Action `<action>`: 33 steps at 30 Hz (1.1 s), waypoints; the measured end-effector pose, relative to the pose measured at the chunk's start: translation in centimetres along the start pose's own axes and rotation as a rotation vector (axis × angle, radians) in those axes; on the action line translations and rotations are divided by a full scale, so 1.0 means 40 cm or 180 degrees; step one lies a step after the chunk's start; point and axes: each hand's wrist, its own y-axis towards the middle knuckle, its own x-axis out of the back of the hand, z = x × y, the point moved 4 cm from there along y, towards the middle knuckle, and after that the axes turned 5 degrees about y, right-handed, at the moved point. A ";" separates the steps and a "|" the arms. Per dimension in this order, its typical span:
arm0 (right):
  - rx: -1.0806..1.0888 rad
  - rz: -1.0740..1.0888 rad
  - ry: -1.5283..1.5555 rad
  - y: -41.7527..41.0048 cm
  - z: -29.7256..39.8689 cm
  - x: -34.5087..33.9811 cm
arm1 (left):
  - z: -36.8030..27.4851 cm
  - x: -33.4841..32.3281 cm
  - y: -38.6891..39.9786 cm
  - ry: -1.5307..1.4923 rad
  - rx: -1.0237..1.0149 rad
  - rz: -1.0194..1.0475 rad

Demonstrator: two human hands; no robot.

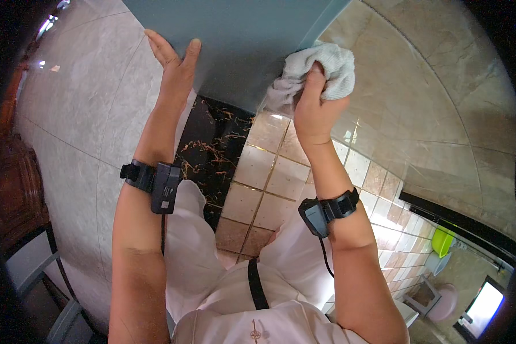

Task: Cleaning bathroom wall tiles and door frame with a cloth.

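Note:
A smooth grey-blue panel point(228, 47), perhaps a door or a door casing, stands before me at the top of the view. My left hand point(174, 62) lies against its left edge, fingers stretched out and the thumb apart on the panel's face. Bunched in my right hand point(320, 103) is a damp-looking white cloth point(337, 64). The cloth is at the panel's right edge, where it adjoins a beige marbled wall point(395, 86). Part of the cloth hangs down to the left of the hand, and my right fingertips are hidden in its folds.
A black marbled threshold point(215, 142) parts the large grey floor tiles point(77, 120) from smaller beige tiles point(262, 172). Carved dark wood furniture point(19, 185) and a grey-framed chair point(47, 275) stand left. A green basin point(443, 241) and a pink stool point(445, 301) are at lower right.

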 end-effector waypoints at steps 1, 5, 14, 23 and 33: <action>-0.0102 -0.0051 0.0097 0.003 0.001 0.001 | 0.001 0.001 0.000 0.0010 -0.0021 0.0002; 0.0243 -0.0099 -0.0043 -0.001 0.001 0.001 | 0.001 -0.004 -0.001 -0.0028 0.0006 -0.0010; -0.0346 0.0079 -0.0362 -0.119 -0.158 0.003 | 0.012 -0.004 0.006 0.0150 -0.0077 -0.0124; -0.1329 0.0411 -0.1486 -0.213 -0.264 -0.012 | 0.001 -0.008 0.003 -0.0083 -0.0087 -0.0063; -0.0539 0.0227 -0.0286 -0.051 -0.058 0.005 | -0.013 -0.010 -0.006 -0.0254 -0.0107 -0.0168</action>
